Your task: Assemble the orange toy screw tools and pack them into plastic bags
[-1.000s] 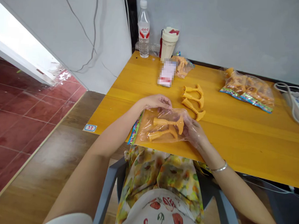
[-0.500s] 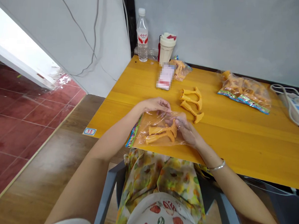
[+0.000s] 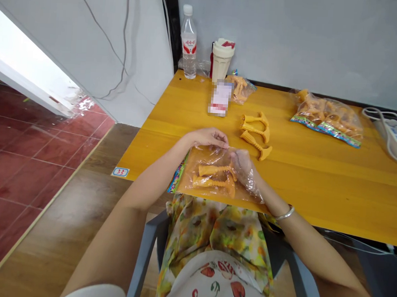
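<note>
Gently now, our hands work a clear plastic bag (image 3: pixel 214 158) on the yellow wooden surface (image 3: pixel 316 190).
Our left hand (image 3: pixel 207 137) pinches the bag's upper edge, fingers together; our right hand (image 3: pixel 244 168) sits just apart under the plastic, and whether it clamps anything we cannot tell. Two orange plastic T-shaped pieces (image 3: pixel 213 170) lie inside the bag; three loose orange plastic pieces (image 3: pixel 255 133) lie at its 1 o'clock. A hard tug could split the thin bag, and a careless slide could scatter those loose pieces.
</note>
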### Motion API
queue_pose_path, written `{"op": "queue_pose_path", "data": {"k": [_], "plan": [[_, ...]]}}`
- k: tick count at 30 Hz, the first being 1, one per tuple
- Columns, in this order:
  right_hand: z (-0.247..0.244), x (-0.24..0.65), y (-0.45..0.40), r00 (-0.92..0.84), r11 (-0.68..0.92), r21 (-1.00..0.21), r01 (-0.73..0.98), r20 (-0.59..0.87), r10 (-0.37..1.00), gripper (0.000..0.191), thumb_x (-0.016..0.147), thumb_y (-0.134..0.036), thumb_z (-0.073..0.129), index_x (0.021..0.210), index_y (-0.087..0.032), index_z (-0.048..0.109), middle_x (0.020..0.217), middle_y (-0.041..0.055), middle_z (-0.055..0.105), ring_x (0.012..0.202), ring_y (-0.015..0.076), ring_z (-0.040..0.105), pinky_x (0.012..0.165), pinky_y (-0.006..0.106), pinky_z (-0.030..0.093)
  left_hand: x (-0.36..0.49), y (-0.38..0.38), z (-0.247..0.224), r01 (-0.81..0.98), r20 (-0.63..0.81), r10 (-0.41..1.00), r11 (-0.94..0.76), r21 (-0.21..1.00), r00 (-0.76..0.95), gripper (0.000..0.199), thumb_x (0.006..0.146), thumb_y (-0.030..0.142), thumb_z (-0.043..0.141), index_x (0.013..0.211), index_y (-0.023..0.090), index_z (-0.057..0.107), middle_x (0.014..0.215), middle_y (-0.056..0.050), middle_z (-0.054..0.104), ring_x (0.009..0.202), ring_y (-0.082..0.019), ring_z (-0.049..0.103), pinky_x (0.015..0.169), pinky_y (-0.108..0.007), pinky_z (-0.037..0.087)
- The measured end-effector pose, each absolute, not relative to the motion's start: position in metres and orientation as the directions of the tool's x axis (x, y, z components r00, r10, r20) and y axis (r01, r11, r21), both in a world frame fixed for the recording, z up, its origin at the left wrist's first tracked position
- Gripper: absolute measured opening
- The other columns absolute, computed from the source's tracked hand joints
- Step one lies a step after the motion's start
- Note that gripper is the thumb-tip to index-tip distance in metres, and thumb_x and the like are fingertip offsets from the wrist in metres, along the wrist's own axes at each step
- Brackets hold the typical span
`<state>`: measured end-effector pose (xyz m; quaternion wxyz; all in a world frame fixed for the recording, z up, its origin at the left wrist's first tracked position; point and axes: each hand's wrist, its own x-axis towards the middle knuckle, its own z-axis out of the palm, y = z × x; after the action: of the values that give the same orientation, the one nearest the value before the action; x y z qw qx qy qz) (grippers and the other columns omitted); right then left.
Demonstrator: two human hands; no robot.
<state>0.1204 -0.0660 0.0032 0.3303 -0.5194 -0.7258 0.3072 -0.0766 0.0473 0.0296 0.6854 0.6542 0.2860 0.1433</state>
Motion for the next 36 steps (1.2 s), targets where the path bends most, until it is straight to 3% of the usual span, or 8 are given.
{"op": "queue_pose_path", "data": {"k": [10,15,19,23,27,30,33,36], "plan": [[0.024,0.136,-0.078,-0.296,0.126,-0.866,0.484,-0.026,0.955,0.052,0.094,-0.067,0.044,0.112,-0.023,0.066,0.112,0.0076,0.069,0.106,0.0258,0.064,0.093,0.039,0.053,-0.077,0.046,0.035,0.189,-0.2,0.563,0.079,0.979,0.802,0.03,0.07,0.038,0.085,0.076,0.012,0.07,0.061,0.0,0.065,0.051,-0.006,0.055,0.047,-0.019,0.035],[0.028,0.152,-0.089,-0.207,0.041,-0.843,0.536,-0.084,0.975,0.052,0.09,-0.064,0.055,0.108,-0.017,0.066,0.088,0.0081,0.071,0.082,0.0246,0.067,0.077,0.039,0.055,-0.077,0.044,0.037,0.198,-0.209,0.578,0.082,0.977,0.789,0.03,0.071,0.038,0.084,0.079,0.012,0.07,0.064,-0.001,0.067,0.055,-0.007,0.059,0.048,-0.018,0.038],[0.029,0.151,-0.094,-0.236,-0.036,-0.923,0.383,-0.135,0.962,0.047,0.089,-0.058,0.061,0.113,-0.018,0.061,0.08,0.0053,0.07,0.071,0.0204,0.067,0.069,0.036,0.057,-0.077,0.045,0.036,0.209,-0.224,0.577,0.092,0.974,0.786,0.031,0.071,0.038,0.084,0.08,0.012,0.07,0.068,-0.002,0.069,0.055,-0.007,0.06,0.047,-0.018,0.039],[0.018,0.149,-0.094,-0.348,-0.028,-0.976,0.216,-0.103,0.932,0.04,0.091,-0.053,0.062,0.113,-0.021,0.065,0.106,0.0086,0.073,0.095,0.0239,0.07,0.088,0.041,0.058,-0.077,0.046,0.035,0.203,-0.209,0.579,0.076,0.976,0.788,0.03,0.071,0.037,0.084,0.08,0.011,0.071,0.068,-0.001,0.068,0.054,-0.006,0.058,0.048,-0.018,0.039],[0.009,0.151,-0.093,-0.407,0.005,-0.967,0.254,-0.103,0.908,0.042,0.094,-0.052,0.058,0.124,-0.024,0.066,0.115,0.0075,0.073,0.107,0.0264,0.068,0.098,0.045,0.055,-0.077,0.046,0.034,0.2,-0.206,0.584,0.074,0.977,0.785,0.03,0.07,0.037,0.084,0.079,0.012,0.071,0.064,0.001,0.065,0.054,-0.006,0.056,0.048,-0.017,0.039],[0.014,0.151,-0.097,-0.446,0.034,-0.955,0.295,-0.107,0.888,0.045,0.095,-0.052,0.056,0.13,-0.025,0.063,0.117,0.0071,0.072,0.096,0.0226,0.069,0.088,0.041,0.058,-0.077,0.047,0.033,0.191,-0.194,0.582,0.068,0.979,0.79,0.032,0.069,0.038,0.085,0.079,0.011,0.071,0.063,0.0,0.065,0.053,-0.006,0.056,0.047,-0.018,0.038],[0.025,0.148,-0.101,-0.506,0.033,-0.95,0.312,-0.137,0.851,0.051,0.095,-0.05,0.057,0.139,-0.024,0.054,0.096,0.0033,0.071,0.075,0.0154,0.064,0.073,0.033,0.057,-0.077,0.048,0.031,0.19,-0.192,0.564,0.063,0.98,0.804,0.033,0.07,0.04,0.085,0.08,0.011,0.072,0.066,-0.001,0.068,0.056,-0.007,0.059,0.048,-0.018,0.039],[0.032,0.146,-0.103,-0.546,0.017,-0.947,0.321,-0.171,0.82,0.056,0.095,-0.051,0.056,0.143,-0.022,0.047,0.081,-0.0004,0.068,0.07,0.0143,0.062,0.071,0.031,0.055,-0.078,0.048,0.03,0.196,-0.197,0.552,0.062,0.979,0.81,0.032,0.072,0.04,0.084,0.08,0.012,0.072,0.067,-0.002,0.069,0.057,-0.008,0.061,0.049,-0.018,0.04]]}}
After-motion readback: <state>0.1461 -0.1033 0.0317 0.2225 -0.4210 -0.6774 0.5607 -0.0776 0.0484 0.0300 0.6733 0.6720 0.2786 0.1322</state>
